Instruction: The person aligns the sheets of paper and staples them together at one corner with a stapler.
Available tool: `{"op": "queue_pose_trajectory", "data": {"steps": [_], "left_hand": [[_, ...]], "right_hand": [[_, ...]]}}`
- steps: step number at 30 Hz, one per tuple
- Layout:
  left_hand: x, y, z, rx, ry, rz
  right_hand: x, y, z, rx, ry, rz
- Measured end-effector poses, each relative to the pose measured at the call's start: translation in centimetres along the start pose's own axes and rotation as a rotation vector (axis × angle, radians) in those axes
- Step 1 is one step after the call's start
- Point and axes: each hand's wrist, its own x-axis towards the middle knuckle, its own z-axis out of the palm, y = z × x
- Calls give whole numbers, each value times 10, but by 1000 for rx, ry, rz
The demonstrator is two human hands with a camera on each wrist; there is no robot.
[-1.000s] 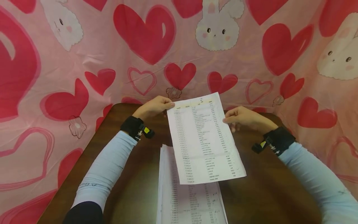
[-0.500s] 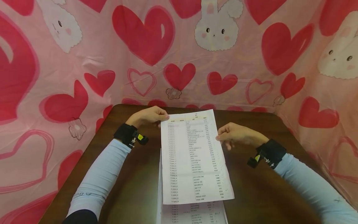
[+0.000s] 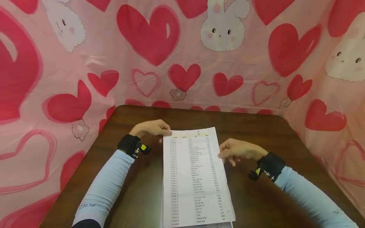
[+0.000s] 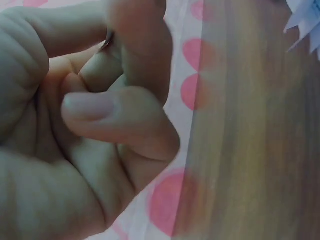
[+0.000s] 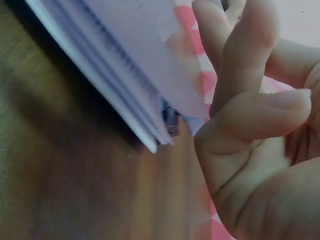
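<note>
A printed sheet of paper (image 3: 196, 177) with a table of text is held by both hands, low over a stack of papers (image 5: 95, 65). In the head view only a strip of the stack's lower edge shows beneath it. My left hand (image 3: 152, 128) pinches the sheet's upper left corner between thumb and fingers. On the other side, my right hand (image 3: 240, 150) pinches its right edge, somewhat below the top corner. In the right wrist view a small dark object (image 5: 171, 117) lies between the sheet and the stack; its kind is unclear.
The brown wooden table (image 3: 265, 199) extends around the papers on both sides. A pink cloth (image 3: 119, 57) with hearts and rabbits hangs behind it and at the sides. Each wrist wears a black strap (image 3: 129, 145) with a small camera.
Both hands have lowered the sheet toward me and down onto the stack, covering nearly all of it in the head view. The sheet has also shifted slightly left and turned straighter.
</note>
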Motion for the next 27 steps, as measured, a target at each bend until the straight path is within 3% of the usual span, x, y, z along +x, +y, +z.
{"op": "queue_pose_trajectory", "data": {"steps": [4, 8, 19, 27], "left_hand": [[1, -9, 10, -52, -44, -15], [3, -14, 17, -66, -46, -29], [9, -31, 37, -5, -50, -85], [13, -38, 41, 122, -5, -128]], "right_hand": [[2, 9, 5, 11, -52, 26], [3, 17, 10, -26, -69, 23], [11, 25, 25, -143, -82, 11], [17, 27, 32, -198, -54, 56]]}}
